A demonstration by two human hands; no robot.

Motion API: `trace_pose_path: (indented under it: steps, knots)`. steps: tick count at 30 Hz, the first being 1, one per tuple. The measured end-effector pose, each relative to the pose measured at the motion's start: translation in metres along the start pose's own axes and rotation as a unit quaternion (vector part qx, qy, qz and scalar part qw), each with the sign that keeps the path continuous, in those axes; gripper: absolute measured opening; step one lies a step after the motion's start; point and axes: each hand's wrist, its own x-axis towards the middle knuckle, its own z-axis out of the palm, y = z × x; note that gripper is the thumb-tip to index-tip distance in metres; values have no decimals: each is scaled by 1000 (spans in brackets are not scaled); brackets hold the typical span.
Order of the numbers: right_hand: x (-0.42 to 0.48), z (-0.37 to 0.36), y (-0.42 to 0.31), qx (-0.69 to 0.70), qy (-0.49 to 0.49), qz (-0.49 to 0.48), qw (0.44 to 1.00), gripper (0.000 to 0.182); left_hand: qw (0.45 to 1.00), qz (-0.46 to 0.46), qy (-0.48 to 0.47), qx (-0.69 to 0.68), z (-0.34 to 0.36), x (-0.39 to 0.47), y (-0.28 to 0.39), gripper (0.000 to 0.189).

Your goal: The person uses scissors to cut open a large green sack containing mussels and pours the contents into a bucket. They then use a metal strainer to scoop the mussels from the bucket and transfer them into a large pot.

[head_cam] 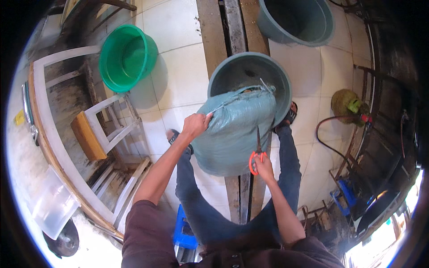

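Note:
A full green woven plastic sack (231, 144) lies between my legs, its top edge resting over the rim of a grey plastic tub (218, 78). My left hand (197, 124) pinches the sack's upper left corner, by a pale string. In my right hand (263, 166) is a pair of scissors (258, 142) with orange handles, blades pointing away from me over the sack's right side. The blades look closed. Along the sack's top edge there is a narrow gap with something brownish inside, too small to tell. Loose white string ends (266, 85) stick up at the top right corner.
A green plastic basin (124, 58) stands on the tiles at left, beside a white wooden frame (42, 83). Beyond the tub is a second grey tub (298, 23). Wooden planks (214, 40) run under the tub and sack. At right sits a gas cylinder (345, 102) with a hose (318, 130).

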Motion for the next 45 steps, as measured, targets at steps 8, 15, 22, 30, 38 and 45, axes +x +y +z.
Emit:
trace_pose_path:
  steps: [8,15,22,30,38,45]
  knots:
    - [-7,9,-36,-36,-33,-29,998,23,996,-72,57,-8,7,79,1,51]
    - [16,7,-66,-275,44,-119,953,39,957,-126,189,-180,-10,77,-10,34]
    - [27,6,-61,-209,54,-127,968,35,955,94,277,-55,-33,93,15,12]
    - [23,14,-39,-200,49,-97,974,29,986,-7,146,84,9,116,27,9]
    - [16,13,-48,-210,47,-96,972,31,990,-8,139,-25,10,133,-5,13]
    - [19,13,-40,-188,49,-101,976,29,878,-266,194,-346,33,136,-62,20]
